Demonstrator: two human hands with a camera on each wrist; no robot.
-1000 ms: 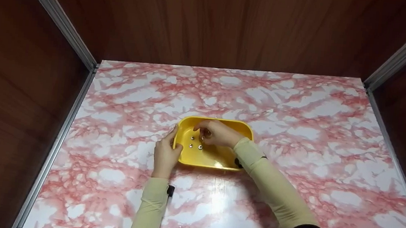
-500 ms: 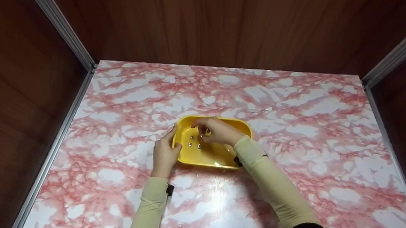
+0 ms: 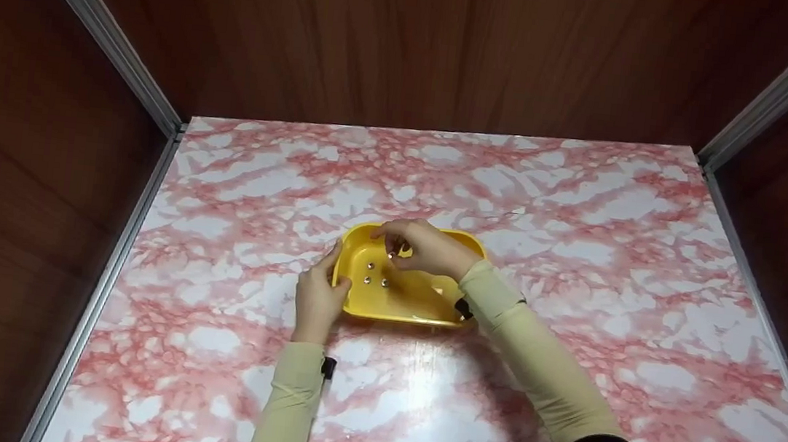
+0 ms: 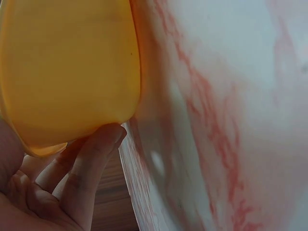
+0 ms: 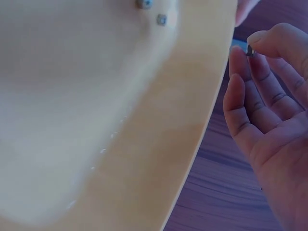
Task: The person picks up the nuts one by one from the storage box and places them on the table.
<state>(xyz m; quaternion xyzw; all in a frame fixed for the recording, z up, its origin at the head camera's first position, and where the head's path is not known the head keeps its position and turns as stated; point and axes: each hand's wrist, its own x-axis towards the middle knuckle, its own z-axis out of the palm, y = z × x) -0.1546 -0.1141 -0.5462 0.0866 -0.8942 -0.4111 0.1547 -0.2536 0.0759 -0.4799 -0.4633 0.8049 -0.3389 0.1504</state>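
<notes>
A yellow plastic tray [image 3: 422, 304] with rounded corners sits on the table. My left hand [image 3: 320, 301] grips its left end, thumb at the rim and fingers along the outer wall; in the left wrist view, fingertips [image 4: 113, 137] touch that wall. Over the tray, my right hand [image 3: 428, 248] pinches a small silvery nut-like piece [image 5: 250, 50] between thumb and fingertip. Three similar silvery pieces [image 3: 384, 283] lie apart on the tray floor, toward its left end. Part of the tray's right side is hidden under my right hand and sleeve.
The table [image 3: 231, 233] has a red and white marbled top. Dark wood-look panels [image 3: 412, 47] stand behind it and at both sides, joined by grey metal corner strips [image 3: 113, 38].
My right hand has risen slightly away from the tray floor, carrying the pinched piece. The left hand keeps its grip on the tray, and the three pieces lie as before.
</notes>
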